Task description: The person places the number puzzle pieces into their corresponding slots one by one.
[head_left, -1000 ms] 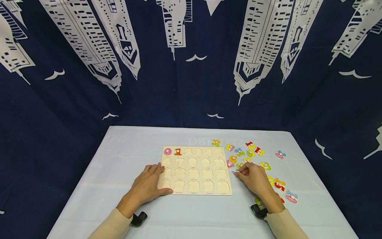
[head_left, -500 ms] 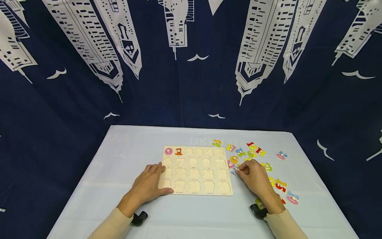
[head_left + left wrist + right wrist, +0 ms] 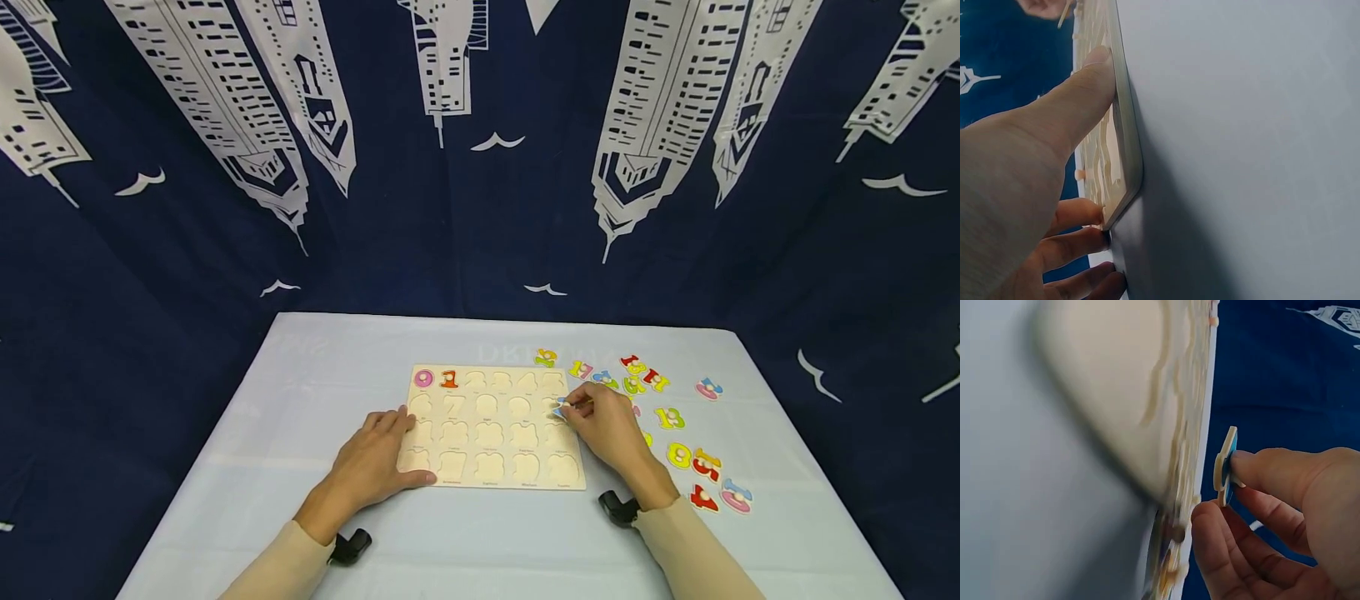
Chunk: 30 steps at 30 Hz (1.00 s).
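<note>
The wooden number puzzle board (image 3: 505,429) lies on the table, with a pink 0 (image 3: 423,379) and an orange 1 (image 3: 448,380) in its top row. My left hand (image 3: 371,458) rests at the board's near left corner. Its thumb lies over the near edge, and its fingers touch the left side. Over the board's right edge, my right hand (image 3: 609,429) pinches a blue number puzzle piece (image 3: 560,407) between thumb and fingers. In the right wrist view this piece (image 3: 1227,465) is tilted nearly edge-on, raised off the board; its digits cannot be read.
Several loose number pieces lie right of the board, among them a yellow 8 (image 3: 678,455), a red 4 (image 3: 703,498) and a green-and-yellow 13 (image 3: 670,418). My right hand covers some. A dark blue printed cloth (image 3: 450,233) hangs behind the white table (image 3: 337,350).
My right hand has picked up the blue piece from the table and carried it up and left, over the board's right edge. The left hand has stayed in place.
</note>
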{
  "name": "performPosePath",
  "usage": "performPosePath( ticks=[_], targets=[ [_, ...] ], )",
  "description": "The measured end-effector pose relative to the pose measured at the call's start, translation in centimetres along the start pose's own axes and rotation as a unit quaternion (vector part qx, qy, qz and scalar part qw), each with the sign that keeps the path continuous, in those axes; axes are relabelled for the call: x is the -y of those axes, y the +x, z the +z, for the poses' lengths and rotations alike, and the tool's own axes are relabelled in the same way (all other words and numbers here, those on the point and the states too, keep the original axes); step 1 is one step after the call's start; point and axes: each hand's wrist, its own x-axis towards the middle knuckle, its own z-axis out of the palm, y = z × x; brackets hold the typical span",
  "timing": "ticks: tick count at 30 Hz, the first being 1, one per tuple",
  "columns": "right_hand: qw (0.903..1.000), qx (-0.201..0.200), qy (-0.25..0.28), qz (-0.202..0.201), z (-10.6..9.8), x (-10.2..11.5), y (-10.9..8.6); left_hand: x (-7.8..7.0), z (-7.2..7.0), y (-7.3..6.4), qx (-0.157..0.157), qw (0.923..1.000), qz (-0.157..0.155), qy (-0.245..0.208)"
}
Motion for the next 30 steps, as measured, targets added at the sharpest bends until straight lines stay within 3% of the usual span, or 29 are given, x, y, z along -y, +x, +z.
performPosePath(
  ticks=[11,19,21,26,30],
  targets=[
    [0.9979,0.019,0.046,-0.041,3.5,4.0,4.1,0.0,0.0,0.0,-0.002,1.0,-0.002,0.001],
    [0.9961,0.048,0.061,-0.042,6.0,6.8,6.9,-0.1,0.0,-0.1,0.003,1.0,-0.005,0.004],
    [0.9953,0.05,0.065,-0.052,7.0,6.7,7.7,0.0,0.0,-0.1,0.003,1.0,-0.004,0.005],
    [0.9938,0.038,0.056,-0.088,11.5,3.9,10.6,0.0,0.0,-0.1,0.001,1.0,-0.001,0.007],
    [0.9956,0.042,0.02,-0.082,14.3,2.5,12.1,0.0,0.0,-0.1,0.001,1.0,-0.002,0.006]
  ],
)
